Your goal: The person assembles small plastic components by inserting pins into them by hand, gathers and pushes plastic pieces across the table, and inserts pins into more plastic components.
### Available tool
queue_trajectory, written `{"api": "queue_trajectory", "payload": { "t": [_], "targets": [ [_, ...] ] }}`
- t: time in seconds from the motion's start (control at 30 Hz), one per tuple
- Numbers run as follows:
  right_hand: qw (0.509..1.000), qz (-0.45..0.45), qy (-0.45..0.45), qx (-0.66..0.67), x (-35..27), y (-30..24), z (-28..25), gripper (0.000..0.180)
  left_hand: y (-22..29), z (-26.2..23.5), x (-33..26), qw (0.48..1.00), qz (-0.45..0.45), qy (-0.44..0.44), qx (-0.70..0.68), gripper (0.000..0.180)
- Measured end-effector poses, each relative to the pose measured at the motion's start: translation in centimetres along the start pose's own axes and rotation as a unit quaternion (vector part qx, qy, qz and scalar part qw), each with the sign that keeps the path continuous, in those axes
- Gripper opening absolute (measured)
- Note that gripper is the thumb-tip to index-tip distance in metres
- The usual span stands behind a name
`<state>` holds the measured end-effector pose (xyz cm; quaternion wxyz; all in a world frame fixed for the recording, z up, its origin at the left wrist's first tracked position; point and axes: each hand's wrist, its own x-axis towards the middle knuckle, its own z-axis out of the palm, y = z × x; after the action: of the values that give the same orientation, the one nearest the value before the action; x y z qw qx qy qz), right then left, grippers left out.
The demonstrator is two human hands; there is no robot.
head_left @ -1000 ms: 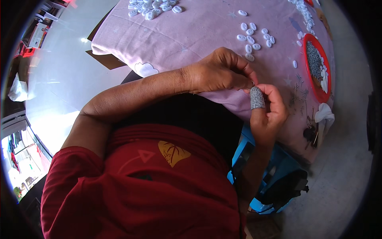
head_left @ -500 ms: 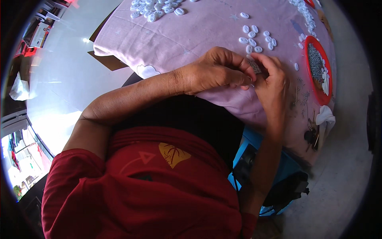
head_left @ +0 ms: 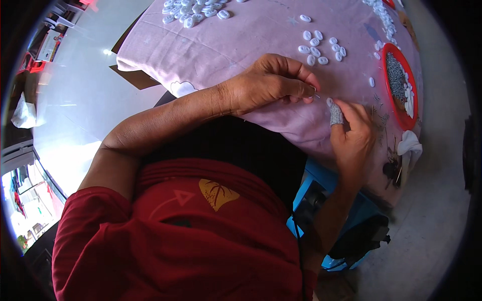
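My left hand (head_left: 278, 85) is closed in a pinch over the cloth. Between its thumb and forefinger is a small thin metal pin (head_left: 317, 95), its end poking out to the right. A short gap away, my right hand (head_left: 355, 133) has its thumb and forefinger together. A grey knitted finger cover (head_left: 336, 116) wraps that thumb. A pale rounded tip shows above it; I cannot tell whether it is the thumb's end or a white piece. Several white oval pieces (head_left: 315, 51) lie beyond my hands, on a pink tablecloth (head_left: 261, 30).
A larger heap of white ovals (head_left: 193, 9) sits at the far left of the table. On the right stands a red bowl (head_left: 386, 75) with grey pins and white pieces. Loose pins (head_left: 382, 120) and a white cloth (head_left: 410, 144) lie near the right edge.
My hands have drawn apart. The right hand has moved right and toward me, baring the grey finger cover. The left hand keeps its pinch with the pin in nearly the same place.
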<state>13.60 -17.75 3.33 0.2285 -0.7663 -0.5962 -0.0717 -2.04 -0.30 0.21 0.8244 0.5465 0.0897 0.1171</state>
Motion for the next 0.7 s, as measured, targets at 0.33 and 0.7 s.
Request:
{"api": "queue_trajectory", "payload": {
  "t": [0.33,0.7],
  "targets": [
    [0.996,0.068,-0.038,0.042,-0.3,-0.6,0.5,0.03,-0.5,-0.1,0.1,0.999,0.032,-0.014,0.022,0.017],
    [0.791,0.293,0.073,0.532,-2.0,-3.2,1.4,0.021,-0.8,1.3,-0.5,0.999,0.052,0.009,-0.004,0.017]
  ]
}}
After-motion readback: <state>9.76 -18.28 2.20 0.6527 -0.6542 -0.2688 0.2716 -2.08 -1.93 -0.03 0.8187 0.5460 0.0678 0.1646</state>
